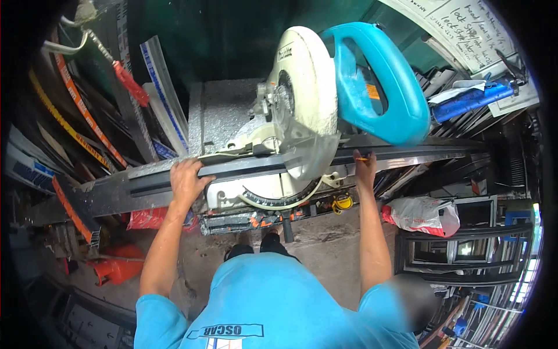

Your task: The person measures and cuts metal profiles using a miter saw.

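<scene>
A long dark metal profile point(244, 169) lies across the base of a miter saw point(308, 75) with a cream guard and a teal handle. Left of the blade, my left hand point(187, 181) is closed over the profile, fingers on its top and far edge. On the right, my right hand point(365, 165) grips the profile's near side, and a small orange-yellow stick, perhaps a pencil, shows between its fingers. The clear lower guard hangs between my hands, over the profile. The saw's round base scale point(282, 200) shows in front.
Upright metal profiles point(165, 96) lean at the left. A yellow tape measure point(342, 202) sits at the bench's front edge. A plastic bag point(421, 215) and stacked frames are at the right, a red-orange gas cylinder point(119, 264) at the lower left, a written board point(465, 29) at the upper right.
</scene>
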